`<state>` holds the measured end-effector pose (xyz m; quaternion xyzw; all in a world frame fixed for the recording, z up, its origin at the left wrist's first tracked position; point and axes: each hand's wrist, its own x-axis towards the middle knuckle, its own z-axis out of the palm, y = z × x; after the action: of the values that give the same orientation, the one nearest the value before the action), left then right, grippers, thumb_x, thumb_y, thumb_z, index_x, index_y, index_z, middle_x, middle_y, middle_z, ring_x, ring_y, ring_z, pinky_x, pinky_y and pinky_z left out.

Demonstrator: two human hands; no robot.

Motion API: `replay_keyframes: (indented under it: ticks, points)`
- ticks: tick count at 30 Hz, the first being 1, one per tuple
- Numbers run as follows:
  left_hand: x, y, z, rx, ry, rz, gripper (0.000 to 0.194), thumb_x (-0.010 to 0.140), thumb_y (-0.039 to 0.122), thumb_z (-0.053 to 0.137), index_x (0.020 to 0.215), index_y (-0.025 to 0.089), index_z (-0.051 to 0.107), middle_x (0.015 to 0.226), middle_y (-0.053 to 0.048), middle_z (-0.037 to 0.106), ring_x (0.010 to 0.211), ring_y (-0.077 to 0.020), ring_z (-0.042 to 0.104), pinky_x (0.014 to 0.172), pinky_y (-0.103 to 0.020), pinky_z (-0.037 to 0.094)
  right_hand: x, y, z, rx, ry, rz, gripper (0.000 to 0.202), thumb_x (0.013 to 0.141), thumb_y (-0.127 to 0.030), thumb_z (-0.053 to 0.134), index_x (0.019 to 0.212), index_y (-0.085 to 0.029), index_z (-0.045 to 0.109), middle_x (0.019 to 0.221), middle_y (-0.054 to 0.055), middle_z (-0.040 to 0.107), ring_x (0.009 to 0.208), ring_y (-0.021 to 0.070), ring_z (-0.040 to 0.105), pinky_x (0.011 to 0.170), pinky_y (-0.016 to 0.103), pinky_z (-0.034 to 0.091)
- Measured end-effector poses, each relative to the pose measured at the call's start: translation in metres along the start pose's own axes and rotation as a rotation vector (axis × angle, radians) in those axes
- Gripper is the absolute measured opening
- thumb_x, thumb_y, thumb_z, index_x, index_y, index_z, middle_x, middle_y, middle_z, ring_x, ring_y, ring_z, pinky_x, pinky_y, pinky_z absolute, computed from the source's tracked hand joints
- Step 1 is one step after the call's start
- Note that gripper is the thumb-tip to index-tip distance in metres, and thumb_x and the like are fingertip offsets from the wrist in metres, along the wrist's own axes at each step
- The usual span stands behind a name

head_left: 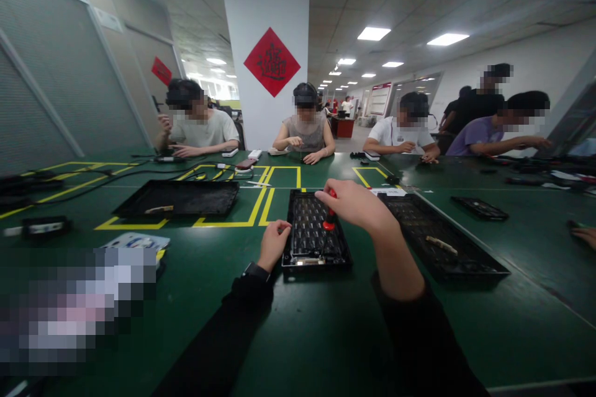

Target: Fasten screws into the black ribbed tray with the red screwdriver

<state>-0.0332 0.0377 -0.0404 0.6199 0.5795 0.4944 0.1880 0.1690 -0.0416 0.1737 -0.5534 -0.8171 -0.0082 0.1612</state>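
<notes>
A black rectangular tray (309, 258) with many small compartments lies in front of me on the green table. My right hand (356, 205) is closed round the top of a red screwdriver (330, 218), which stands upright over the right part of the tray. At the tray's left edge is my left hand (274, 242), its thumb and fingertips pressed together near the rim; whatever may be between them is too small to make out. A small pale strip (310, 262) lies at the tray's near end.
Right of the tray lies another black tray (465, 263) holding a pale piece (441, 245). A wide black tray (195, 198) and cables (116, 177) are at the left. A flat black part (479, 208) lies far right. Several people sit across the green table (326, 329).
</notes>
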Motion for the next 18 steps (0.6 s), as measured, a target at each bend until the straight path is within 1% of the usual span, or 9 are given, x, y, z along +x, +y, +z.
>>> replay_keyframes:
  ticks: [3,5,6,8,10,12,13,15,18]
  points:
    - [-0.0004,0.0017,-0.0011,0.004,-0.004,-0.007,0.014,0.076,0.025,0.052,0.079,0.017,0.064,0.083,-0.004,0.061,0.08,-0.0151,0.055,0.075,-0.029,0.044,-0.0002,0.0012,-0.0015,-0.003,-0.009,-0.013,0.027,0.088,-0.033,0.036,0.088,-0.019,0.059,0.094,0.008,0.065,0.083,0.0204,0.06,0.07,0.027,0.038]
    - [-0.0006,0.0029,-0.0017,0.004,-0.004,-0.009,0.014,0.076,0.025,0.052,0.079,0.018,0.064,0.084,-0.004,0.061,0.079,-0.015,0.055,0.075,-0.029,0.044,-0.0013,0.0013,-0.003,0.01,-0.026,-0.038,0.021,0.084,-0.029,0.042,0.092,-0.02,0.059,0.097,0.007,0.065,0.084,0.0199,0.059,0.07,0.027,0.039]
    - [-0.0007,0.0034,-0.0019,0.001,-0.003,-0.011,0.014,0.075,0.025,0.053,0.079,0.018,0.064,0.084,-0.004,0.061,0.079,-0.015,0.055,0.075,-0.029,0.044,-0.002,0.001,-0.0035,0.016,-0.032,-0.05,0.021,0.083,-0.029,0.044,0.094,-0.02,0.059,0.098,0.007,0.065,0.085,0.0199,0.059,0.07,0.026,0.039]
    - [-0.0009,0.004,-0.002,-0.002,0.0,-0.016,0.013,0.075,0.025,0.053,0.078,0.018,0.064,0.084,-0.004,0.062,0.079,-0.015,0.055,0.075,-0.029,0.044,-0.0029,0.0,-0.004,0.023,-0.037,-0.048,0.024,0.084,-0.036,0.045,0.096,-0.02,0.058,0.098,0.007,0.065,0.085,0.0202,0.059,0.07,0.026,0.039]
    - [-0.0011,0.0042,-0.0018,-0.006,0.003,-0.018,0.013,0.074,0.025,0.054,0.078,0.018,0.064,0.084,-0.004,0.062,0.079,-0.015,0.055,0.075,-0.029,0.044,-0.0031,-0.0007,-0.0032,0.023,-0.024,-0.009,0.034,0.086,-0.045,0.04,0.095,-0.019,0.059,0.095,0.009,0.065,0.081,0.0205,0.06,0.067,0.027,0.04]
    - [-0.0011,0.0038,-0.0014,-0.013,0.005,-0.017,0.013,0.074,0.025,0.054,0.077,0.018,0.064,0.083,-0.004,0.062,0.078,-0.015,0.055,0.075,-0.029,0.044,-0.0023,-0.0007,-0.0015,0.015,-0.004,0.023,0.04,0.089,-0.049,0.033,0.093,-0.018,0.059,0.093,0.009,0.065,0.079,0.0202,0.06,0.065,0.027,0.04]
    - [-0.0011,0.0036,-0.0012,-0.017,0.006,-0.018,0.013,0.074,0.025,0.054,0.077,0.018,0.064,0.083,-0.004,0.062,0.078,-0.0149,0.055,0.074,-0.029,0.044,-0.0016,-0.0004,-0.0004,0.008,0.005,0.026,0.04,0.089,-0.047,0.032,0.092,-0.018,0.059,0.093,0.009,0.065,0.078,0.0201,0.061,0.064,0.027,0.04]
    - [-0.001,0.003,-0.0007,-0.024,0.004,-0.018,0.013,0.074,0.025,0.053,0.078,0.018,0.064,0.083,-0.004,0.062,0.078,-0.0149,0.055,0.074,-0.029,0.044,-0.0001,0.0005,0.0019,-0.013,0.017,0.017,0.032,0.089,-0.04,0.035,0.091,-0.019,0.059,0.093,0.008,0.065,0.079,0.0204,0.061,0.065,0.027,0.039]
    - [-0.0006,0.0023,-0.0002,-0.017,-0.001,-0.01,0.014,0.075,0.025,0.052,0.079,0.018,0.064,0.084,-0.004,0.062,0.078,-0.0149,0.055,0.074,-0.029,0.044,0.0014,0.0011,0.0041,-0.019,0.027,-0.035,0.021,0.084,-0.03,0.043,0.094,-0.021,0.058,0.095,0.007,0.065,0.082,0.0211,0.06,0.068,0.028,0.039]
